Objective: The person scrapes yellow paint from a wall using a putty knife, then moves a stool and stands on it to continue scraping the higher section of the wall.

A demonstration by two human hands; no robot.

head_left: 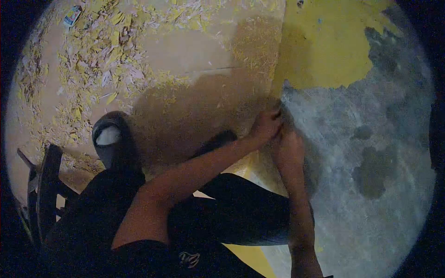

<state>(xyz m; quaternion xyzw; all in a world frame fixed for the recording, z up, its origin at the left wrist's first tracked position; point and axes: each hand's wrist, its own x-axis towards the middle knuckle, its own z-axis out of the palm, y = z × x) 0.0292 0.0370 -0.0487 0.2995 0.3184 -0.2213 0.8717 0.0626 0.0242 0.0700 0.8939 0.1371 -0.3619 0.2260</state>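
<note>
The yellow coating (329, 46) is located ahead of the hands, ending in a ragged edge. It is judged partly done: the grey surface (338, 157) is exposed nearer, while yellow is left beyond. The left hand (268, 128) and right hand (290, 148) are closely paired at the seam, fingers curled; whether anything is gripped cannot be told. Flakes (111, 53) are scattered across the tan surface (185, 51).

A small blue-white item (72, 16) lies upper left, a dark frame (48, 183) lower left
</note>
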